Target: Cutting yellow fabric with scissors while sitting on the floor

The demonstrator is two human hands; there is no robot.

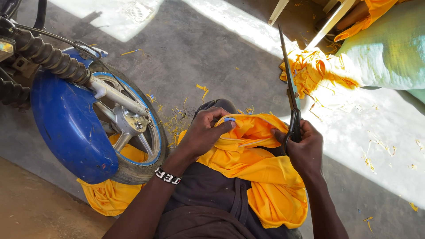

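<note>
- A blue-fendered motorcycle wheel (119, 132) is standing at far left, more yellow cloth (104, 197) lying beneath it.
- The left hand (201, 132) is pinching a fold of the yellow fabric (261, 172), fingers closed on it; the fabric is lying across the person's lap.
- The right hand (303, 148) is gripping long scissors (290, 88), closed around the handles, blades pointing away and shut.
- Judgement: keeping the fold taut and cutting close to the seam would be giving a clean edge.
- Yellow scraps (312, 71) are piling at upper right on the concrete floor (212, 48).
</note>
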